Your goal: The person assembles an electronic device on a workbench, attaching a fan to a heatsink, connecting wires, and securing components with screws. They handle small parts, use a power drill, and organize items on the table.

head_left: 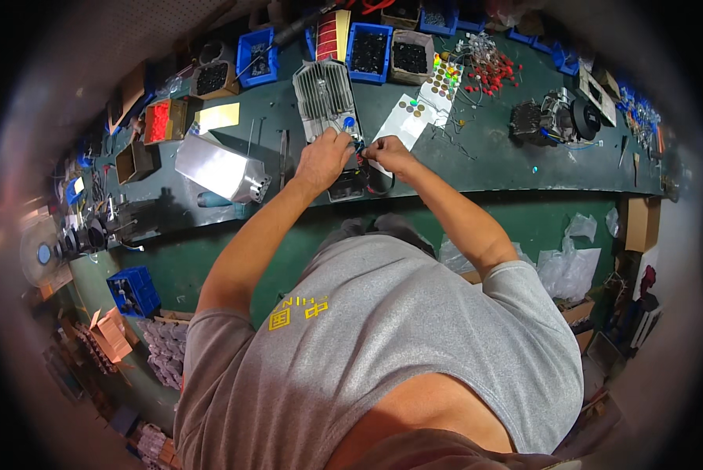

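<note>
A grey finned metal housing (325, 88) lies on the bench in front of me, its near end reaching down between my hands. A round blue part (349, 123) shows at its near right side. My left hand (325, 159) rests over the near end of the housing, fingers bent and closed; what they grip is hidden. Just to its right, my right hand (393, 155) is closed in a pinch beside small dark wires, too small to make out exactly. A black part (346, 186) sits below my hands at the bench's front edge.
A shiny metal cover (220, 167) lies left, with a teal power tool (213, 199) by it. Blue bins (368, 52) and small boxes of screws line the back. White sticker sheets (404, 120), red-tipped wires (492, 74) and a motor-like assembly (555, 119) lie right.
</note>
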Action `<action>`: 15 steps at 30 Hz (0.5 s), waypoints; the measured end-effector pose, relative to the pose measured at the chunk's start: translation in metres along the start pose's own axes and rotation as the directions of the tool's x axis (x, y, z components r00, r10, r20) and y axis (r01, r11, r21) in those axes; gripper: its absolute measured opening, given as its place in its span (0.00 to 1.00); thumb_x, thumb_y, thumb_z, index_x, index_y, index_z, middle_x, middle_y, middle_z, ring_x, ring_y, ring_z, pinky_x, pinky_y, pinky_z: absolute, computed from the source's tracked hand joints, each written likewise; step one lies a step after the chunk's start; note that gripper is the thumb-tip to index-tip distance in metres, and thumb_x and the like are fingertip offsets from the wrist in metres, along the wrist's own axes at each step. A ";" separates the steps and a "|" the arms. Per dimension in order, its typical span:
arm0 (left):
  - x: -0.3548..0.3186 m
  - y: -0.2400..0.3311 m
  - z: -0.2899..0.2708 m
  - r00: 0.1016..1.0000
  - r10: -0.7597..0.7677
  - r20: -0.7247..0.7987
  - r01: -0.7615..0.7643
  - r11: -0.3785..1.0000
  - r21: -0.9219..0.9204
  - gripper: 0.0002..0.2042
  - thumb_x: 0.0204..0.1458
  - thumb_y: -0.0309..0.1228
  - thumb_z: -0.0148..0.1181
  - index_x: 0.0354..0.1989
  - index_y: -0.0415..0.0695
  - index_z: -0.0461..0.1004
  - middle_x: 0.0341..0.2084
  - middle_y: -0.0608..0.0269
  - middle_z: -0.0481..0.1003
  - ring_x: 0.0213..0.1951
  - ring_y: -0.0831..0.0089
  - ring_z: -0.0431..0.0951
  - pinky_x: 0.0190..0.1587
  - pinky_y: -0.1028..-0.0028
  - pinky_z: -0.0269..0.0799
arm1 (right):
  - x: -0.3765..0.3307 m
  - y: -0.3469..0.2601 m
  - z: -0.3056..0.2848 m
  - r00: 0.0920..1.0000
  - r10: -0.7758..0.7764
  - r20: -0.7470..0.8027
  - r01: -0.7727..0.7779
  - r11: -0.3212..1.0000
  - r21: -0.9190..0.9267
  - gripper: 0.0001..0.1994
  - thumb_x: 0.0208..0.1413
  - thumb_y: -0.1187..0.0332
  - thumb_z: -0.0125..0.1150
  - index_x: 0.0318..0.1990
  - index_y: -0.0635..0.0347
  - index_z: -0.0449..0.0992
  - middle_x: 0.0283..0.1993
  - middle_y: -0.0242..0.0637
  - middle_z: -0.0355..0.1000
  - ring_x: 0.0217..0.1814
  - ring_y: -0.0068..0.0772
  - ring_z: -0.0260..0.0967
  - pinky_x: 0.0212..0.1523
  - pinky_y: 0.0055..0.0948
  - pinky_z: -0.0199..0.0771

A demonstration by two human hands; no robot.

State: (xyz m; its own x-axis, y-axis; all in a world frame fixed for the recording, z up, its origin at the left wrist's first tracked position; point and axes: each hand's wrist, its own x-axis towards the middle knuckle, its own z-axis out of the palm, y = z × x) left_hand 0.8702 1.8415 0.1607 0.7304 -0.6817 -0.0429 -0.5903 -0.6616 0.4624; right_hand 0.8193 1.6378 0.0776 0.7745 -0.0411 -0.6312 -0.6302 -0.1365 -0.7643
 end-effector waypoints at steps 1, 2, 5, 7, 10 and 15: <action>0.000 0.000 0.000 1.000 -0.001 -0.001 0.001 1.000 -0.001 0.11 0.60 0.37 0.60 0.47 0.48 0.72 0.41 0.53 0.72 0.46 0.50 0.77 0.44 0.53 0.76 | 0.001 -0.001 0.001 1.000 -0.002 -0.010 0.002 0.999 -0.036 0.11 0.52 0.65 0.72 0.30 0.66 0.82 0.26 0.35 0.76 0.29 0.24 0.69 0.32 0.30 0.70; 0.000 0.000 -0.001 1.000 0.000 -0.001 0.000 1.000 -0.001 0.10 0.60 0.36 0.60 0.47 0.48 0.72 0.41 0.54 0.72 0.46 0.50 0.77 0.44 0.53 0.76 | 0.004 0.002 0.001 1.000 -0.005 -0.023 0.004 0.998 -0.070 0.11 0.52 0.65 0.72 0.30 0.66 0.82 0.26 0.36 0.76 0.29 0.25 0.69 0.33 0.31 0.70; 0.001 0.001 -0.001 1.000 0.007 0.004 -0.007 1.000 -0.004 0.10 0.60 0.36 0.60 0.47 0.48 0.72 0.41 0.54 0.72 0.46 0.51 0.77 0.44 0.54 0.76 | 0.008 0.011 0.003 0.996 -0.075 -0.039 0.073 0.996 -0.052 0.10 0.51 0.66 0.72 0.29 0.66 0.82 0.26 0.38 0.76 0.29 0.27 0.70 0.34 0.32 0.71; 0.002 0.001 -0.001 1.000 0.015 0.002 -0.015 1.000 0.002 0.11 0.60 0.36 0.60 0.47 0.48 0.72 0.41 0.54 0.71 0.47 0.51 0.77 0.44 0.54 0.77 | 0.014 0.013 -0.002 0.997 -0.075 -0.015 0.073 0.992 -0.105 0.09 0.51 0.66 0.70 0.28 0.64 0.83 0.26 0.38 0.77 0.29 0.28 0.70 0.34 0.33 0.72; 0.001 0.002 -0.001 1.000 0.020 0.001 -0.020 1.000 0.005 0.11 0.60 0.36 0.61 0.47 0.48 0.72 0.41 0.54 0.71 0.47 0.52 0.77 0.44 0.54 0.77 | 0.022 0.013 -0.007 0.997 -0.068 0.030 0.072 0.989 -0.131 0.08 0.51 0.67 0.69 0.28 0.64 0.83 0.26 0.38 0.77 0.29 0.28 0.71 0.35 0.33 0.72; 0.002 0.000 0.001 1.000 0.031 -0.007 -0.031 0.999 0.008 0.11 0.60 0.35 0.61 0.48 0.48 0.72 0.41 0.54 0.71 0.47 0.51 0.77 0.44 0.54 0.77 | 0.025 0.023 -0.001 0.988 -0.151 0.018 0.152 0.983 -0.099 0.10 0.50 0.65 0.70 0.28 0.64 0.82 0.28 0.38 0.78 0.30 0.28 0.72 0.36 0.33 0.73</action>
State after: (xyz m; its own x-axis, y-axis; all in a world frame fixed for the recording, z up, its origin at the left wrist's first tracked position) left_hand 0.8718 1.8400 0.1599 0.7142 -0.6996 -0.0228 -0.6151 -0.6428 0.4566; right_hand 0.8239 1.6327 0.0441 0.8595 -0.0019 -0.5111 -0.4968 -0.2384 -0.8345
